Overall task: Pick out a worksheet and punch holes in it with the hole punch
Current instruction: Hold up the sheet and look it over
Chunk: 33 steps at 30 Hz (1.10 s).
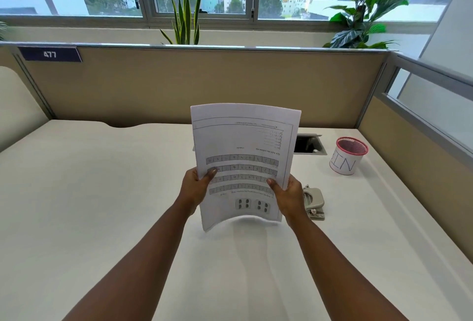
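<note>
Holding item: worksheet (244, 157), one or more printed sheets (count cannot be told), raised above the desk (102, 192) and curved toward the viewer, print upside down from this side.

Left hand (195, 186): clamped on the sheet's left edge, thumb across the printed face, fingers behind. Right hand (288, 194): clamped on the right edge in the same way. Judged purpose: a grip on both edges keeps thin paper from flopping, and the bow stiffens it for squaring or inspection.

Hole punch (314, 204): grey, two-hole type, on the desk just right of the right hand, untouched. Likely left there within easy reach of the right hand.

Pen cup (346, 157): pink mesh rim, white paper wrap with handwritten letters, farther back on the right, well apart from the punch.

Cable hatch (311, 144): open recess in the desk, partly hidden behind the sheet.

Partition (204, 82): beige, with a number plate (50, 54) reading 477.

Status, judged: sheet selected; punching not yet begun. The paper would need turning so one edge faces the punch slot.
</note>
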### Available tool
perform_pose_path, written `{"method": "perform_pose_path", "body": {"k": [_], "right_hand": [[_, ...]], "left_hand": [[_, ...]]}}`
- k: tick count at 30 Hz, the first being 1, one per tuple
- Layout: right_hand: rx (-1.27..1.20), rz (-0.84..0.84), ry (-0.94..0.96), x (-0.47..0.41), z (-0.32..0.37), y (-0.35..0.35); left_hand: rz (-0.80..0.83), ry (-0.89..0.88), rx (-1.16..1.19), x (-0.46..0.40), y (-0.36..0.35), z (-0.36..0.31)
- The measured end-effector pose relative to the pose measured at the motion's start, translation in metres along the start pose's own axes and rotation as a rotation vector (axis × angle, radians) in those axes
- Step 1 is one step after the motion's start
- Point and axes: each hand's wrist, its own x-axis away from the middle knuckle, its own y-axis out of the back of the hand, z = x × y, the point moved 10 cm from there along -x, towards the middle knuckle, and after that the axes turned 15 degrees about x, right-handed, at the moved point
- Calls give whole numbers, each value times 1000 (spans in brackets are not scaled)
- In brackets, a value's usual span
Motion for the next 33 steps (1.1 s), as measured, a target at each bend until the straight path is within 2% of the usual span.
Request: {"method": "perform_pose_path", "body": {"k": [3, 7, 11, 14, 16, 18, 22, 27, 33], "right_hand": [[3, -11, -21, -2, -5, 5], [-103, -12, -285, 2, -44, 5], [-373, 211, -526, 24, -70, -34], [-604, 322, -517, 35, -58, -56], [-759, 299, -455, 30, -47, -60], [-805, 240, -404, 24, -42, -56], [-564, 108, -328, 14, -39, -37], [-251, -5, -188, 4, -27, 4], [-36, -97, -109, -8, -20, 30]], "left_hand": [[-43, -30, 40, -3, 5, -6], [-119, -42, 206, -6, 12, -8], [-170, -36, 351, -4, 10, -5], [-186, 2, 421, 1, 2, 3], [-198, 37, 451, 4, -1, 12], [-194, 59, 465, 8, -2, 19], [-136, 64, 462, 12, 2, 24], [-244, 21, 578, 3, 52, 5], [-148, -17, 152, 1, 75, -24]]}}
